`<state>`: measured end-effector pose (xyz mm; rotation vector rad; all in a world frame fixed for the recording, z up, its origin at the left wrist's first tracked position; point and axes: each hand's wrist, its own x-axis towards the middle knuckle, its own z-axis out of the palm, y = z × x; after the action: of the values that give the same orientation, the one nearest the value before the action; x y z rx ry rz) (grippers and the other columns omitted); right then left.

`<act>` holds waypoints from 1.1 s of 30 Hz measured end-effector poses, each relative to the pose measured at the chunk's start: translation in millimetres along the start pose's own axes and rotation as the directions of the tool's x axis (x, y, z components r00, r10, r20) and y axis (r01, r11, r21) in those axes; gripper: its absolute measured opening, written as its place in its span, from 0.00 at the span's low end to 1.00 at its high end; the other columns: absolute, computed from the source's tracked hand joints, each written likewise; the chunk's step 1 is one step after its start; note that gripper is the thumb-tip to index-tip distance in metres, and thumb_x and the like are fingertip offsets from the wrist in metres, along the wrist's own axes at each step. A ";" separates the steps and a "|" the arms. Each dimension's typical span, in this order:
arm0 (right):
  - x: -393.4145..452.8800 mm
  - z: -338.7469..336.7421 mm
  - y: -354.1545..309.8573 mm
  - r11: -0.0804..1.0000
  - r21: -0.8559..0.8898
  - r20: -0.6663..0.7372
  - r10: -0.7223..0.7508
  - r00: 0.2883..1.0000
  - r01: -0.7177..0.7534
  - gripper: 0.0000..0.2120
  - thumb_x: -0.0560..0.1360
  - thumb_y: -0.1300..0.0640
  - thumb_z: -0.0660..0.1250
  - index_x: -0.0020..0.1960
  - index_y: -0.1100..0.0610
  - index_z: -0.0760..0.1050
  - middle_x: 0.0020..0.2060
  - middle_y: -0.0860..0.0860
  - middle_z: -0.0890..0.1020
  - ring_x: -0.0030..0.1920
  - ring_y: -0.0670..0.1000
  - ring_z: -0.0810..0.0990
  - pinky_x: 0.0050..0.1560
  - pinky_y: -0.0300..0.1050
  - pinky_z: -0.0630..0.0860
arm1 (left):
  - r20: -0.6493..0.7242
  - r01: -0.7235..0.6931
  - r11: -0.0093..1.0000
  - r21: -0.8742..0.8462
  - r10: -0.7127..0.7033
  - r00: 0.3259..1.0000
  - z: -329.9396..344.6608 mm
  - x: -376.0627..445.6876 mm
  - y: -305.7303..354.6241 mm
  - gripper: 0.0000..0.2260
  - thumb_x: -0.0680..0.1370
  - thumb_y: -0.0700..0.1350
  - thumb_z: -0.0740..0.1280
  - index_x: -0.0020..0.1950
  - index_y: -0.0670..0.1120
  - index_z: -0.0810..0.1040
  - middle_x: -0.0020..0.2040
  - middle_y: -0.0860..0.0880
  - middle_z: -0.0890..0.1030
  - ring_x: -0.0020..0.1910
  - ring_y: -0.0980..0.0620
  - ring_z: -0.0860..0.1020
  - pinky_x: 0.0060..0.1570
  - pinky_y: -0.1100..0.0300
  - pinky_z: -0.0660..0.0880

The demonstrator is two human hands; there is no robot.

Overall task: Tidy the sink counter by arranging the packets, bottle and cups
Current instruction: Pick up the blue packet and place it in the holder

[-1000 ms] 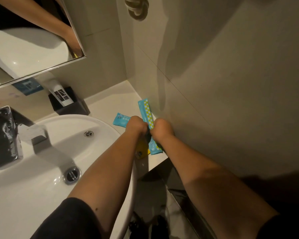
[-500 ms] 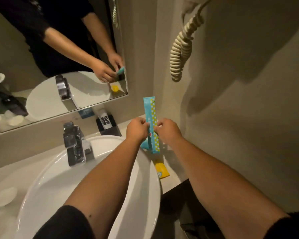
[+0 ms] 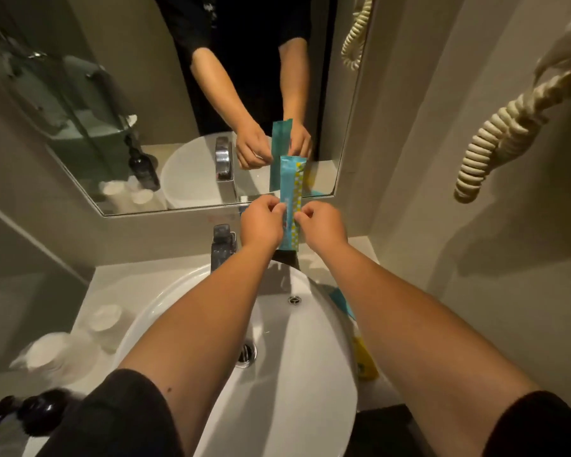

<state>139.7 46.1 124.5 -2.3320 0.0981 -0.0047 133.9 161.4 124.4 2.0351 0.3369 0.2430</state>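
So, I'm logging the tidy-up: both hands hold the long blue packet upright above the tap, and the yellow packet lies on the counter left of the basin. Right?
Not quite. In the head view the yellow packet lies on the counter right of the basin, not left. The rest stands: both hands, left and right, hold the long blue packet upright above the tap.

Left hand (image 3: pixel 261 222), right hand (image 3: pixel 323 225) raised, both pinching.

White basin (image 3: pixel 327 374), chrome tap (image 3: pixel 222 247), wall mirror (image 3: pixel 119 103), coiled cord (image 3: pixel 495 150)
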 end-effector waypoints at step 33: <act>80.6 93.0 70.7 0.979 -0.200 0.236 0.007 0.972 0.042 0.17 0.76 0.52 0.65 0.30 0.51 0.71 0.46 0.58 0.80 0.44 0.56 0.77 0.38 0.44 0.67 | -0.083 0.273 0.918 0.288 -0.260 0.962 57.5 36.3 -84.4 0.08 0.81 0.49 0.61 0.46 0.48 0.77 0.42 0.48 0.80 0.40 0.49 0.75 0.36 0.57 0.65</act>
<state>218.3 58.7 7.0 -2.5184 -0.0437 0.2856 174.7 163.6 24.0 2.2501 0.7089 0.0689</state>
